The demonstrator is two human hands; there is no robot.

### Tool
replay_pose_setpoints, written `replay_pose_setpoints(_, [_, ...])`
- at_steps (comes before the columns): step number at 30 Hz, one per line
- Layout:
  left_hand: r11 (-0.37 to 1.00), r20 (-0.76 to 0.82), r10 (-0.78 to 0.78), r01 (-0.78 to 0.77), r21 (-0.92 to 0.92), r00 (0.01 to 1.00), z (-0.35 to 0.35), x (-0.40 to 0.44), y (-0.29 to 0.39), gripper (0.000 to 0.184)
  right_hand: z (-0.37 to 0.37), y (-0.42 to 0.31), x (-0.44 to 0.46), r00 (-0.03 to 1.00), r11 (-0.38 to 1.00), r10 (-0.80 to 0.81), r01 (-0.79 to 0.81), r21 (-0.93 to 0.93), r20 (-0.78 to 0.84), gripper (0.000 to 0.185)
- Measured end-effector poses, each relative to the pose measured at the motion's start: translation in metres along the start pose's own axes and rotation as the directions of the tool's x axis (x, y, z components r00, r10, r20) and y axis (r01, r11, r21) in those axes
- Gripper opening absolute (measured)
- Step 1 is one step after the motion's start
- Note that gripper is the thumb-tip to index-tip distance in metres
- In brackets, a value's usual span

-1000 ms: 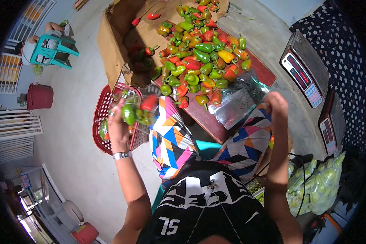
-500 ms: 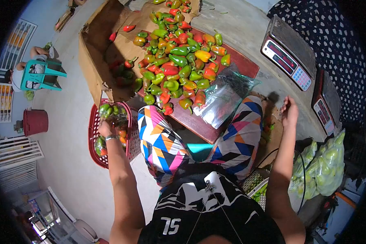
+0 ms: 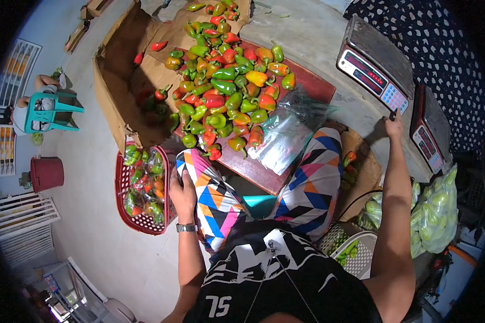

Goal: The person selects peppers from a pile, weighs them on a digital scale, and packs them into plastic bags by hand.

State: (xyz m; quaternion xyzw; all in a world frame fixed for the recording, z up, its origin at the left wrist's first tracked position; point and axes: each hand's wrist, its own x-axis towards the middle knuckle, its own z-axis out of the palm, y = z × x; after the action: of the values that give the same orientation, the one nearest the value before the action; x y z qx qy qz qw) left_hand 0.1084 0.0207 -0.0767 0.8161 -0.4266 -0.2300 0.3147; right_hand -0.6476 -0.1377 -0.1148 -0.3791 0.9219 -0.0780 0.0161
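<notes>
My left hand (image 3: 183,195) is beside the red plastic basket (image 3: 120,207), between its rim and my left knee, thumb apart and nothing visibly held. Inside the basket lie clear bags of bell peppers (image 3: 155,185). With a finger stretched out, my right hand (image 3: 394,127) reaches the lower edge of the keypad on a digital scale (image 3: 374,81). Loose green, red and yellow bell peppers (image 3: 221,86) cover a red board (image 3: 253,171) in front of me. A stack of clear plastic bags (image 3: 281,141) lies on the board's near right part.
A torn cardboard box (image 3: 110,81) opens onto the board from the left. A second scale (image 3: 428,141) stands right of the first. Bagged green produce (image 3: 434,215) and a light basket (image 3: 364,255) are at my right. Another person (image 3: 24,110) sits on a green chair (image 3: 56,110).
My left hand has left the bagged peppers in the basket and moved right, toward my knee. My right hand has moved up and forward to the scale's keypad. The view has shifted slightly.
</notes>
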Motion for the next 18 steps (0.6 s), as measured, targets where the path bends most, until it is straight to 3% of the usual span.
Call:
replay_pose_setpoints(2, [0.999, 0.029, -0.04, 0.04, 0.0, 0.999, -0.003, 0.003, 0.002, 0.054, -0.01, -0.009, -0.009, 0.998, 0.998, -0.063, 0.063, 0.012, -0.003, 0.089])
replay_pose_setpoints(5, [0.999, 0.048, -0.042, 0.042, 0.001, 0.998, -0.003, 0.011, -0.003, 0.055, 0.012, 0.012, 0.009, 0.998, 0.988, -0.004, 0.015, 0.154, -0.07, 0.09])
replay_pose_setpoints(8, [0.998, 0.063, -0.066, 0.066, -0.01, 0.996, -0.005, 0.01, 0.009, 0.055, 0.009, 0.012, 0.004, 0.998, 0.993, 0.028, -0.022, 0.113, -0.052, 0.088])
replay_pose_setpoints(11, [0.999, 0.035, -0.04, 0.04, 0.0, 0.999, 0.0, 0.01, 0.001, 0.054, 0.005, 0.011, -0.002, 0.996, 0.982, 0.05, -0.036, 0.184, -0.071, 0.084])
replay_pose_setpoints(14, [0.994, 0.042, -0.047, 0.05, -0.093, 0.998, 0.0, 0.01, 0.002, 0.051, 0.021, 0.032, 0.025, 0.998, 0.962, 0.067, -0.065, 0.265, 0.001, 0.083])
replay_pose_setpoints(15, [0.996, 0.033, -0.04, 0.042, -0.075, 0.999, -0.002, 0.008, 0.01, 0.051, 0.016, 0.03, 0.025, 0.986, 0.932, 0.134, -0.16, 0.327, 0.1, 0.083])
replay_pose_setpoints(18, [0.995, 0.021, -0.059, 0.061, -0.08, 0.998, 0.001, 0.011, 0.002, 0.051, 0.021, 0.032, 0.031, 0.995, 0.962, 0.1, -0.103, 0.252, 0.022, 0.081])
